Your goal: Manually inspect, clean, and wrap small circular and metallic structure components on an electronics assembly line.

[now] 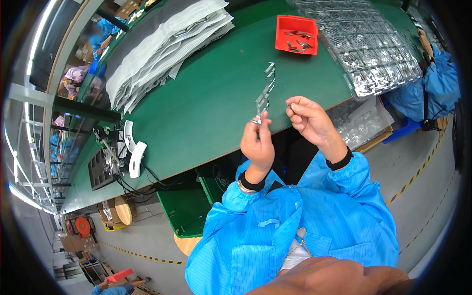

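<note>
Above the green table, my left hand [257,146] has its thumb and fingers pinched on a small shiny metal piece [256,120]. Directly beyond the fingertips runs a line of similar bent metal pieces [263,100], reaching away over the table; I cannot tell whether they are joined to the held one. To the right, my right hand [309,120] is closed in a pinch, apart from the metal pieces. Whatever its fingertips hold is too small to name. Farther off, a red bin [283,47] contains several small metal parts [298,34].
Clear plastic trays full of metal parts [373,69] lie at the right, beside a co-worker's blue sleeve [437,91]. White sheets [167,49] are stacked at the far left of the green table [196,118]. Cables and a black tray [98,169] sit near the left edge.
</note>
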### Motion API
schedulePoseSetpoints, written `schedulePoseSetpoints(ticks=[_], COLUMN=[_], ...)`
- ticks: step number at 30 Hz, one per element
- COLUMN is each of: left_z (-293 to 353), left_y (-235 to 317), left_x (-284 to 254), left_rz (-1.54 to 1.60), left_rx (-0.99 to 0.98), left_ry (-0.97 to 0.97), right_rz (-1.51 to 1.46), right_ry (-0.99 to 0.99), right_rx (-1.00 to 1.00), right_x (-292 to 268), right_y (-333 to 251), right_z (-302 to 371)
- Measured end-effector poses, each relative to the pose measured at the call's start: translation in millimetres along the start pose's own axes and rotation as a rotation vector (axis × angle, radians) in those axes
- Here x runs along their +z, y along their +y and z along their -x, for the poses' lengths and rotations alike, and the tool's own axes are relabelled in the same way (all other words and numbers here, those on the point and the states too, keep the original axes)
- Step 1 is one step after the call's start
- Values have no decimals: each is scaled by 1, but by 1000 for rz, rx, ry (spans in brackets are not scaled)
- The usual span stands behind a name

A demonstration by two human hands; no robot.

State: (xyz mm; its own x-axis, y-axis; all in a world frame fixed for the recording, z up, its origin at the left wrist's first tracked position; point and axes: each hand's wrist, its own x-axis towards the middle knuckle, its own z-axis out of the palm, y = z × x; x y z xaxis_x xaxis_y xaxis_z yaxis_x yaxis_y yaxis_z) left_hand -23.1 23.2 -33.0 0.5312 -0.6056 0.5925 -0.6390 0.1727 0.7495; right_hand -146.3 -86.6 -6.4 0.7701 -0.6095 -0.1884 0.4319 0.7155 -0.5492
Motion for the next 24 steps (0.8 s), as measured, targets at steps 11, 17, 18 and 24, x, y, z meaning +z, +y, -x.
schedulePoseSetpoints(ticks=[11, 17, 18, 24], left_z=[-12, -6, -6, -5], left_y=[3, 1, -3, 1], left_x=[15, 9, 8, 11], left_rz=[752, 544, 487, 388], left_rx=[-355, -303, -271, -169], left_ry=[-45, -97, -105, -125], right_rz=[240, 297, 287, 209], right_ry=[-10, -71, -78, -106], right_rx=[-58, -3, -3, 43], right_x=[18, 27, 27, 24], right_y=[15, 11, 11, 4], right_z=[10, 16, 16, 21])
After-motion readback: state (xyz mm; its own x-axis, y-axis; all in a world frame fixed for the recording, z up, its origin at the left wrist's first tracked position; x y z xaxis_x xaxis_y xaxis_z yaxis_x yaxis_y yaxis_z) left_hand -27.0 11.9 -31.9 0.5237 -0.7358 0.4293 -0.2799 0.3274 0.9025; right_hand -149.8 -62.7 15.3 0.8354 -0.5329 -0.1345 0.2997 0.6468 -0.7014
